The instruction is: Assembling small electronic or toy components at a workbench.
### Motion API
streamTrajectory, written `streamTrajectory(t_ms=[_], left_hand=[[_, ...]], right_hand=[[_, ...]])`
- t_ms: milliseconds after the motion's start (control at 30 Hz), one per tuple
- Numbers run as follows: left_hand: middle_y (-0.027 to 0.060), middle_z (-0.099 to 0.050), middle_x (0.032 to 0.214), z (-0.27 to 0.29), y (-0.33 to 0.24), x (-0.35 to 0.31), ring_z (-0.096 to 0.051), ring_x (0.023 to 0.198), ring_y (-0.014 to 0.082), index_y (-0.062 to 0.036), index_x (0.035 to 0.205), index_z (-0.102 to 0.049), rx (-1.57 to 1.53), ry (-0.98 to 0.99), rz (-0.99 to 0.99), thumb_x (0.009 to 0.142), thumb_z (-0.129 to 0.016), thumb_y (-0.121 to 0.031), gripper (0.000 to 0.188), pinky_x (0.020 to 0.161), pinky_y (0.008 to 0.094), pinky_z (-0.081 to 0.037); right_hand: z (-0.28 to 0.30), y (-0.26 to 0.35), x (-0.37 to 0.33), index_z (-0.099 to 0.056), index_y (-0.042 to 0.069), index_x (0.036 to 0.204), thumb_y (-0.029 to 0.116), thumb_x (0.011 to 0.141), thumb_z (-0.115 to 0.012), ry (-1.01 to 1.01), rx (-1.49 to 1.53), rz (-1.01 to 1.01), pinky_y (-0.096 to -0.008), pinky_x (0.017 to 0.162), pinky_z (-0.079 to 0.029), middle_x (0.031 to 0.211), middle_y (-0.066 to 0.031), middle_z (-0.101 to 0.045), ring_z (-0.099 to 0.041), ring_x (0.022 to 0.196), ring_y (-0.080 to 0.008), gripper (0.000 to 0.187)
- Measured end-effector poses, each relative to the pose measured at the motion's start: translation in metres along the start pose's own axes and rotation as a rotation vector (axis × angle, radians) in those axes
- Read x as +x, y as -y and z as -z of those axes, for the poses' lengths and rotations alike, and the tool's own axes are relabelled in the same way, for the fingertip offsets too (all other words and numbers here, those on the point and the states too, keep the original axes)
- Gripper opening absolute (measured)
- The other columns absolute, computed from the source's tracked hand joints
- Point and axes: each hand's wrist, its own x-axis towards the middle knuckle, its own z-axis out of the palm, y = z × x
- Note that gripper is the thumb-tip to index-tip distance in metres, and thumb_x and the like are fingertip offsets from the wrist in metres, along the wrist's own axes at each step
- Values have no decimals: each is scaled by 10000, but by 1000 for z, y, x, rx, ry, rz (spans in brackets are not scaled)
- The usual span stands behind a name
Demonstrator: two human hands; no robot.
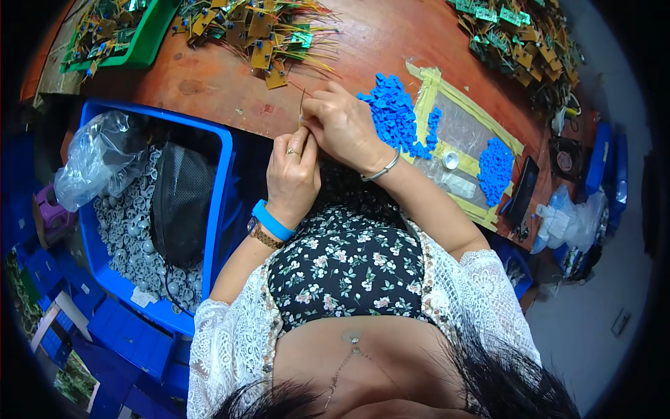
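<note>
1. Left hand [293, 171]: one, at the table's near edge; ring on a finger, blue band [273, 219] at the wrist. Thumb and fingertips pinched on a slender piece [301, 120].
2. Right hand [340, 126]: one, silver bangle [382, 166] at the wrist. Fingers curled, tips drawn in on the same piece, touching the left hand.
3. Slender piece: one, upright between the fingertips, a thin dark end above; mostly hidden, kind unclear.
4. Table [380, 35]: reddish-brown, worn surface.
5. Circuit boards [259, 31]: a heap with red and yellow wires, on the table beyond the hands.
6. Green tray [159, 42]: far left, holding similar boards.
7. Larger blue pile [391, 112]: small parts, just right of the right hand.
8. Smaller blue pile [495, 171]: farther right, on a clear sheet [464, 122] edged with yellow tape.
9. Round metal tin [450, 160]: small, between the two piles.
10. Blue bin [227, 160]: left of the left hand, containing grey parts [124, 227] and a black mesh bag [183, 202].
</note>
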Motion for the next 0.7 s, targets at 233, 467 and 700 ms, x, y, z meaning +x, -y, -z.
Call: streamTrajectory(t_ms=[233, 467, 700], left_hand=[[157, -631, 1168, 1, -3, 0, -571, 1008, 326, 79, 1141, -670, 19, -13, 11, 774, -664, 42, 369, 886, 390, -517], [149, -656, 1113, 12, 3, 6, -596, 987, 324, 56, 1136, -686, -181, -40, 25, 847, -654, 39, 291, 869, 395, -517], [217, -625, 1290, 117, 117, 145, -587, 1195, 379, -39, 1260, -656, 256, -559, -97, 899, -739, -202, 404, 1013, 447, -469]], right_hand=[[1, -4, -3, -630, 55, 758, 87, 773, -715, 23, 65, -4, -412, 663, -542, 777, -77, -650, -636, 866, -293, 92], [28, -12, -33, -742, 66, 1065, 176, 753, -826, -332, 90, 51, -411, 891, -495, 1023, -104, -687, -623, 979, -301, 341], [50, -40, -111, -357, 139, 1550, 498, 758, -826, -267, -316, -322, -580, 1175, -254, 1587, -289, -223, -238, 1452, -504, 988]])
